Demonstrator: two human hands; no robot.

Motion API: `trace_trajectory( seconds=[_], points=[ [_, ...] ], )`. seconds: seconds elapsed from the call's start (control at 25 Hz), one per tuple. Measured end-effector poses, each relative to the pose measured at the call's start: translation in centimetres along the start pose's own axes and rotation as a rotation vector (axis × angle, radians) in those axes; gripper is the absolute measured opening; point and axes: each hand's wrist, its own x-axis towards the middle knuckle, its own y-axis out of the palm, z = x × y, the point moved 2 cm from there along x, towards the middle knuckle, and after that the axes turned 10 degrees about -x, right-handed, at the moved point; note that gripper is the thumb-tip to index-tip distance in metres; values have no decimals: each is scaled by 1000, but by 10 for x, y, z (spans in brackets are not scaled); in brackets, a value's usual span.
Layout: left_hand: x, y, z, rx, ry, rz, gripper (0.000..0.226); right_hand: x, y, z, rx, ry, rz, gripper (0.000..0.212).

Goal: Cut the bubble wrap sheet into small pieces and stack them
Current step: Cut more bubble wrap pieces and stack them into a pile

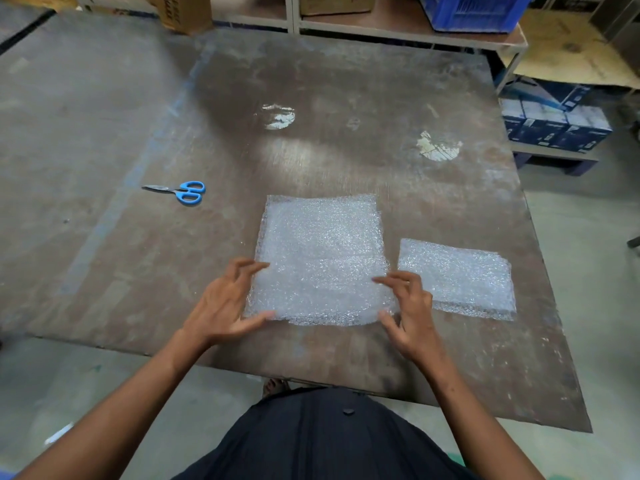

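Observation:
A clear bubble wrap sheet, folded or layered, lies flat near the front of the brown table. My left hand rests at its near left corner with fingers spread, fingertips touching the edge. My right hand is at its near right corner, fingers apart and touching the sheet. A smaller bubble wrap piece lies flat just to the right of the sheet. Blue-handled scissors lie shut on the table, off to the left and farther back.
Two shiny patches mark the tabletop farther back. A cardboard box stands at the far edge. Shelving with a blue crate and stacked dark boxes lies beyond the table's right side.

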Motion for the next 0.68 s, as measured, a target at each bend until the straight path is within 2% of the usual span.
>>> trace_trajectory(
  seconds=[0.08,0.16,0.2,0.32,0.44,0.52,0.6,0.68],
  points=[
    [6,3,-1,-191,-351,-204,68,10,-1,7,236,307,-101,42],
    [22,6,-4,-360,-631,-234,57,29,-1,11,348,586,-69,43],
    [28,7,-3,-394,-684,-230,53,38,-2,10,346,642,-40,45],
    [41,9,4,-519,-714,-281,53,61,-7,10,347,643,-2,49],
    [48,10,12,-725,-737,-323,47,75,-4,10,325,579,16,36],
    [52,8,9,-848,-733,-271,38,77,-1,6,330,558,14,25],
    [53,7,10,-939,-740,-248,32,74,-1,1,353,581,-11,18],
    [50,7,15,-1010,-802,-294,30,68,2,-3,395,628,-62,16]
  ],
)
